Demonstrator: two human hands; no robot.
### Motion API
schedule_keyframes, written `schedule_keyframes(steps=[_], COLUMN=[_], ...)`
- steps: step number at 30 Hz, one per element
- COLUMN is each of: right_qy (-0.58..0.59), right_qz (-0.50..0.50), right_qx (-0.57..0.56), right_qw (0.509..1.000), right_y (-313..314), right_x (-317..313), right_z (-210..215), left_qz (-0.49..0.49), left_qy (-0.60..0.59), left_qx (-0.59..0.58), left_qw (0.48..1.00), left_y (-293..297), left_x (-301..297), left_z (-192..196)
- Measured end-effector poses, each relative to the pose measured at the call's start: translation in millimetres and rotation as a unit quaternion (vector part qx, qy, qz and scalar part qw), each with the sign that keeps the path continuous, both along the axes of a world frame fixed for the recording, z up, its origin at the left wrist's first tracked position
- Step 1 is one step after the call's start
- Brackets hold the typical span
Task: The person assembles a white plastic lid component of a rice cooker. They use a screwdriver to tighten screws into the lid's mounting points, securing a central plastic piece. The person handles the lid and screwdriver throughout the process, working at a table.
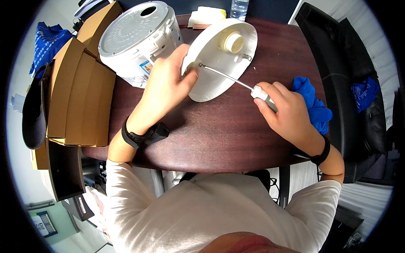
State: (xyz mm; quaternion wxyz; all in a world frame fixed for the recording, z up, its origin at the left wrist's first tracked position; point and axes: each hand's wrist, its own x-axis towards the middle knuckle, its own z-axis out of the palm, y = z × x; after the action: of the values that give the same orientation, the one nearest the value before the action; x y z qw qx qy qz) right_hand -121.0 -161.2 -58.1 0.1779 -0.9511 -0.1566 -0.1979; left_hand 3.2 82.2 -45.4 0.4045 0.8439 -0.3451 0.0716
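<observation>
My left hand [166,78] grips the near-left rim of a white, shallow, dish-shaped plastic cover [213,86], tilted up with its hollow inside toward me. Inside the cover sits a cream round fitting [234,43], with a small metal-and-plastic bracket [245,57] by the far right rim. A screwdriver [228,77] with a white and grey handle is held in my right hand [291,111], fingers wrapped round it. Its shaft points left, and the tip meets a small fixing [200,65] by my left fingers. Those fingers partly hide that fixing.
Behind my left hand stands a white round appliance body [139,42] with a grey perforated plate on top. Cardboard boxes [80,97] line the left edge of the dark wooden table [202,135]. A blue cloth [312,103] lies at right. A water bottle [239,9] and folded cloths [206,17] are at the back.
</observation>
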Motion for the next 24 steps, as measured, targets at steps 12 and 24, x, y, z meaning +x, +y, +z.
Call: schedule_keyframes(steps=[12, 24], right_qy=[-0.023, -0.029], right_qz=[-0.008, 0.000], right_qx=[-0.034, -0.029], right_qw=[0.999, 0.999], right_y=[0.0, 0.8], right_x=[-1.8, -1.9], right_z=[1.4, 0.3], left_qz=[-0.008, -0.006], left_qy=[-0.020, -0.012], left_qx=[-0.003, -0.006], left_qw=[1.000, 1.000], left_y=[-1.0, -0.6], left_x=[3.1, 2.5], left_z=[-3.4, -2.6])
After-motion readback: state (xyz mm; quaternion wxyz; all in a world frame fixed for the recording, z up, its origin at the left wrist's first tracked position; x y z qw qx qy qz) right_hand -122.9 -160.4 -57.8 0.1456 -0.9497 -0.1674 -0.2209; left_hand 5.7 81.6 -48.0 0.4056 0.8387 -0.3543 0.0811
